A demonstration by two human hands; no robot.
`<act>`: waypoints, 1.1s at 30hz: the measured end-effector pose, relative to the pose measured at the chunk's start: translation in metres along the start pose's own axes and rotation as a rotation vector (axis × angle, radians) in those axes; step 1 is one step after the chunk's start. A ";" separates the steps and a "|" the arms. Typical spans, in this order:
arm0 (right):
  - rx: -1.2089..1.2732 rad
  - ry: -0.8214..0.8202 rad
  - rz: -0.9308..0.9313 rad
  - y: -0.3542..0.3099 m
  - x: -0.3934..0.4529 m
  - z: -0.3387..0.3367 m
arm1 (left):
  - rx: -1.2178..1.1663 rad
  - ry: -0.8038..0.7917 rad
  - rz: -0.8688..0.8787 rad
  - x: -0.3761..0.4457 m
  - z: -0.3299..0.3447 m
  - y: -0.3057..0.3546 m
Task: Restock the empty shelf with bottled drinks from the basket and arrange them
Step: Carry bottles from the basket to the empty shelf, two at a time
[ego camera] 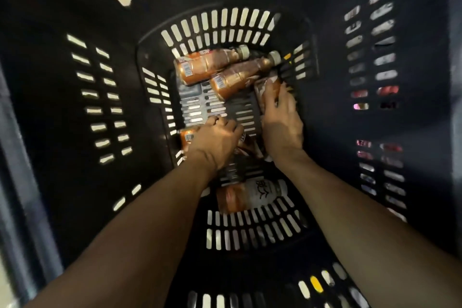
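I look straight down into a deep black slotted basket (75,107). Several brown bottled drinks with pale caps lie on its floor. Two bottles (207,64) (240,76) lie side by side at the far end. My left hand (215,141) curls over a bottle (187,136) lying at the left of the floor. My right hand (281,117) grips another bottle (266,87) against the right wall. One more bottle (250,195) with a white label lies between my forearms at the near end.
The basket's tall dark walls surround both arms on all sides. Pale floor shows through the slots. Through the right wall's slots (382,92) some red and white goods show dimly. A grey grid panel (200,105) covers the basket's floor.
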State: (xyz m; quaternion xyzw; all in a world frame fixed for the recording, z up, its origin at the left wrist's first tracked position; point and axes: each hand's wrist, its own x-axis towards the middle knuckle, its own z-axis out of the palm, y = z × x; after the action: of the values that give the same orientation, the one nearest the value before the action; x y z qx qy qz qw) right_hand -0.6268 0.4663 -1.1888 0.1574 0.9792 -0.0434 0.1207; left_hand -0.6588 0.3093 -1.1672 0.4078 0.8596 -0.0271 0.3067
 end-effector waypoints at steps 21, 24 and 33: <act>1.084 -0.211 0.330 -0.002 -0.023 -0.207 | -0.059 -0.049 -0.151 -0.104 -0.177 -0.011; 1.164 -0.214 0.346 -0.005 -0.029 -0.253 | -0.207 0.024 -0.198 -0.135 -0.217 -0.011; 1.293 -0.132 0.241 -0.014 -0.055 -0.441 | -0.810 0.356 -0.378 -0.244 -0.361 0.006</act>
State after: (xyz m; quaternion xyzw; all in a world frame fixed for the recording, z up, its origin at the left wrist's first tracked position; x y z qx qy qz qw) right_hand -0.6791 0.4907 -0.7482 0.3039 0.7217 -0.6185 0.0658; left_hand -0.7196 0.2536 -0.7397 0.0903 0.8994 0.3247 0.2784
